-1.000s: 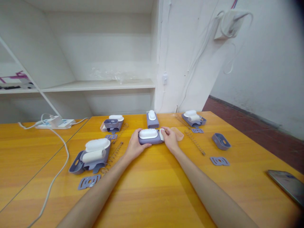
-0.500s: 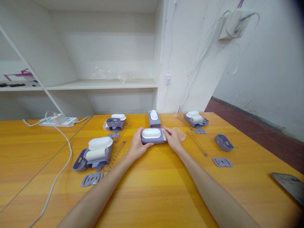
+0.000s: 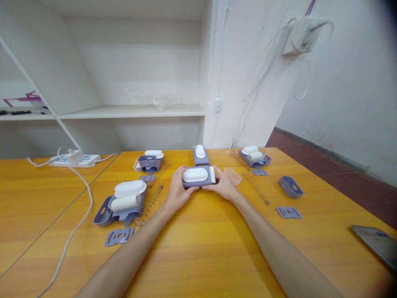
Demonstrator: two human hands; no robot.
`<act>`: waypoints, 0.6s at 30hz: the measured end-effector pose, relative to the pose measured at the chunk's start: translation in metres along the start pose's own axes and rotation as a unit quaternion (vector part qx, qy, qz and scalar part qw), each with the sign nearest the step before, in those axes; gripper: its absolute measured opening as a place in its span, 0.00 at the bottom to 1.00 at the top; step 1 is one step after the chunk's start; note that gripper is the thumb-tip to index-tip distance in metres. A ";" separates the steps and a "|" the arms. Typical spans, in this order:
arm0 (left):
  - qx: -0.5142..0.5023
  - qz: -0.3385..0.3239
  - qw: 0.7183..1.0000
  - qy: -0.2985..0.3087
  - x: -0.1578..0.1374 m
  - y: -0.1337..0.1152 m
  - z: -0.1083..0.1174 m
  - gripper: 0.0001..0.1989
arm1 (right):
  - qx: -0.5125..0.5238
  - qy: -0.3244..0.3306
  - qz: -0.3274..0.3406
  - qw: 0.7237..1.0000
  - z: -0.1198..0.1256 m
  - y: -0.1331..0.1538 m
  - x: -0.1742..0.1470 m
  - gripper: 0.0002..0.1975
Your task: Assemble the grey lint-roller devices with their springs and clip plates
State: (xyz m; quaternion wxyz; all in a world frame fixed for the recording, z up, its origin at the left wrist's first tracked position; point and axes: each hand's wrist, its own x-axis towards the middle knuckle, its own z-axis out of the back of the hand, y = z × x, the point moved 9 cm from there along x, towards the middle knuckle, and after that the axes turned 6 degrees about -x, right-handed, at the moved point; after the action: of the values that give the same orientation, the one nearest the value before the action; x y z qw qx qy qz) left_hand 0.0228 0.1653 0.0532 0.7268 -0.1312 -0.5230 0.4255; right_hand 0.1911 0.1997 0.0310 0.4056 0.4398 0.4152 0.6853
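Note:
Between my hands, low over the middle of the table, is a grey-purple plastic housing (image 3: 204, 183) with a white oval bristled pad (image 3: 195, 175) on its face. A white cylinder (image 3: 212, 174) stands at its right end. My left hand (image 3: 179, 189) is closed round the left end, thumb along the near edge. My right hand (image 3: 223, 184) grips the right end, thumb underneath at the near edge. Just behind stands a similar housing with a white oval part (image 3: 200, 152). A translucent peach piece (image 3: 233, 176) lies right of my right hand.
Left are housings with white pads and rollers (image 3: 125, 203), a flat slotted plate (image 3: 119, 236) and coiled springs (image 3: 152, 199). Rightward lie another spring (image 3: 256, 188), an oval grey cup (image 3: 290, 186), a slotted plate (image 3: 288, 212) and a phone (image 3: 375, 244). A white cable (image 3: 79, 229) runs from a power strip (image 3: 74, 159).
The housing has tilted slightly in my hands, its near edge lifted a little. My right thumb has moved from the right end to the near edge, and the white cylinder shows more.

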 end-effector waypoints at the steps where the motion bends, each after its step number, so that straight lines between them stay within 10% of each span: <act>1: 0.002 -0.004 1.000 0.000 0.000 -0.001 0.000 0.36 | -0.010 -0.007 0.006 1.000 0.001 0.000 0.000 0.36; 18: 0.079 -0.070 0.994 0.006 -0.002 -0.017 0.001 0.31 | -0.032 -0.001 0.009 0.999 0.000 -0.004 0.000 0.34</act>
State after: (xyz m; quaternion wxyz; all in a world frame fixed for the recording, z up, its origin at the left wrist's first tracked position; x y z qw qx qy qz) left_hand 0.0298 0.1533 0.0628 0.7660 -0.0387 -0.4909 0.4132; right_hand 0.1920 0.2013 0.0274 0.4136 0.4310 0.3891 0.7012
